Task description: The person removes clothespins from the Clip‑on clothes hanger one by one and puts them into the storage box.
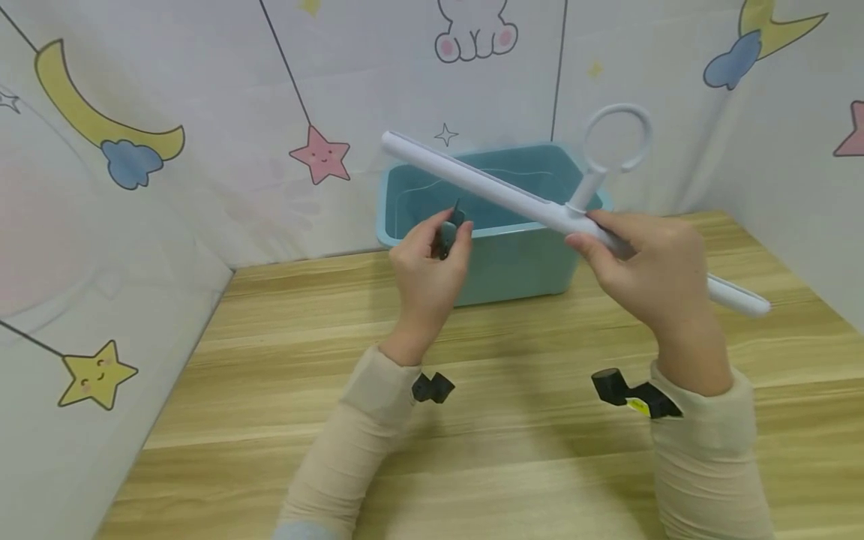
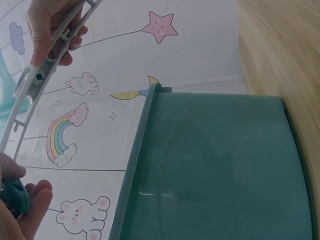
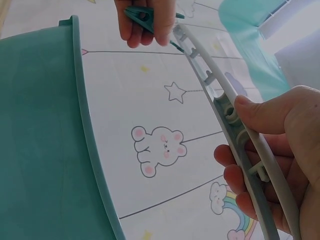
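My right hand (image 1: 658, 281) grips a long white plastic hanger bar (image 1: 513, 196) with a ring hook (image 1: 617, 139) on top, holding it tilted above the teal tub (image 1: 506, 255). From below, the bar (image 3: 235, 125) shows ribs, with my right fingers (image 3: 280, 150) curled round it. My left hand (image 1: 428, 274) pinches a small teal clothespin (image 1: 451, 229) just under the bar, near its left half. The same clothespin (image 3: 145, 17) sits between thumb and fingers right beside the bar, and a bit of the clip (image 2: 12, 195) shows in the left wrist view.
The teal tub (image 2: 215, 170) stands at the back of the wooden table (image 1: 486, 420), against a curtain wall printed with stars, moons and bunnies. Curtain walls close in the left and right sides. Black wrist camera mounts (image 1: 628, 391) sit on both sleeves.
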The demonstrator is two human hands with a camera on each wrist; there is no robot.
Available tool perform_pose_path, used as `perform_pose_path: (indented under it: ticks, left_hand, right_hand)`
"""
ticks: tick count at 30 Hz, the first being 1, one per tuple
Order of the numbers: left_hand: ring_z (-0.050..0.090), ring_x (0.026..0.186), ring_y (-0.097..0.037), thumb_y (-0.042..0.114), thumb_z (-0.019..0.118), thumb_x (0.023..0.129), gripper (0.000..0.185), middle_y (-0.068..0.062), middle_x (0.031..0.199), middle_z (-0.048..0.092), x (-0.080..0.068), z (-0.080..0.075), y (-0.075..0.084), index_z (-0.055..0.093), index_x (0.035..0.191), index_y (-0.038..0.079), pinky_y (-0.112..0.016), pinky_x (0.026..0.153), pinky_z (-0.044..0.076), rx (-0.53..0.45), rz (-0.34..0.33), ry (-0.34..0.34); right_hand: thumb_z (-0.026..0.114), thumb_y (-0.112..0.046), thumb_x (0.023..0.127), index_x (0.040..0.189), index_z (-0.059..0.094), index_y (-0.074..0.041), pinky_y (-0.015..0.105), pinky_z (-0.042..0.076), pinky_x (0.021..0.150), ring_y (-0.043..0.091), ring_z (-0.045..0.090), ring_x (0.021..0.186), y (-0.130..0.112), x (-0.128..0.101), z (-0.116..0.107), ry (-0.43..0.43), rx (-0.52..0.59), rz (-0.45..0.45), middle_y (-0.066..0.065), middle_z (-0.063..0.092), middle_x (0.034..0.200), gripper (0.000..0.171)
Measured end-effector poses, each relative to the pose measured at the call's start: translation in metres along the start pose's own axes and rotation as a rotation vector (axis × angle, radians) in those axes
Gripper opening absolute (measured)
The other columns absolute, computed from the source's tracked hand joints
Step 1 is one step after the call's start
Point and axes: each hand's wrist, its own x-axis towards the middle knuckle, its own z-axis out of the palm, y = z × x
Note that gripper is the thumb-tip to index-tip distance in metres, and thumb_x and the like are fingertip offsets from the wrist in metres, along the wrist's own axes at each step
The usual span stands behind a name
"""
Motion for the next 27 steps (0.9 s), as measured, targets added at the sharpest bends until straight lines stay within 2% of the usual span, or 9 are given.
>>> perform_pose_path:
  ticks: [5,9,14,16,20,27]
  left_hand:
    - [0.047,0.051,-0.019,-0.001,0.071,0.083,0.017,-0.019,0.067,0.063,0.004,-0.003,-0.012,0.069,0.094,-0.013,-0.022,0.051,0.039,0.005,-0.070,-0.033]
    - [0.043,0.050,-0.015,0.001,0.069,0.085,0.018,-0.018,0.061,0.058,0.008,-0.006,-0.019,0.069,0.097,-0.012,-0.020,0.051,0.035,-0.041,-0.200,-0.077]
    - [0.052,0.054,-0.004,0.006,0.069,0.087,0.020,-0.019,0.070,0.066,0.013,-0.009,-0.027,0.069,0.100,-0.009,-0.018,0.049,0.036,-0.078,-0.359,-0.118]
    - [0.050,0.053,-0.001,0.008,0.070,0.087,0.021,-0.019,0.072,0.067,0.015,-0.010,-0.030,0.069,0.101,-0.008,-0.018,0.048,0.033,-0.069,-0.395,-0.133]
    - [0.040,0.050,-0.006,0.009,0.070,0.088,0.021,-0.019,0.068,0.064,0.020,-0.013,-0.035,0.069,0.101,-0.007,-0.020,0.048,0.028,-0.051,-0.437,-0.164]
    - [0.058,0.063,-0.008,0.013,0.071,0.088,0.023,-0.018,0.080,0.069,0.029,-0.015,-0.042,0.069,0.103,-0.004,-0.020,0.053,0.036,-0.058,-0.564,-0.212]
  right_hand:
    - [0.069,-0.030,0.088,0.091,0.073,0.008,0.025,0.036,0.049,0.020,0.055,0.051,0.001,0.000,-0.002,0.015,-0.001,0.007,0.019,0.069,0.072,0.039]
    - [0.067,-0.035,0.090,0.091,0.073,0.008,0.026,0.035,0.048,0.019,0.054,0.050,0.002,0.000,-0.002,0.026,0.001,0.007,0.019,0.069,0.071,0.044]
    - [0.063,-0.041,0.092,0.090,0.073,0.007,0.026,0.035,0.048,0.018,0.053,0.050,0.003,-0.001,-0.002,0.028,-0.001,0.006,0.018,0.069,0.070,0.050]
    - [0.062,-0.041,0.093,0.090,0.073,0.007,0.026,0.035,0.048,0.018,0.053,0.050,0.003,-0.001,-0.003,0.022,-0.004,0.006,0.018,0.069,0.071,0.050]
    - [0.065,-0.038,0.092,0.091,0.073,0.007,0.025,0.035,0.048,0.018,0.053,0.050,0.003,-0.001,-0.003,0.018,-0.006,0.009,0.018,0.069,0.071,0.047]
    - [0.062,-0.042,0.092,0.090,0.074,0.007,0.025,0.034,0.048,0.017,0.052,0.050,0.003,-0.001,-0.003,0.024,-0.004,0.009,0.017,0.069,0.070,0.050]
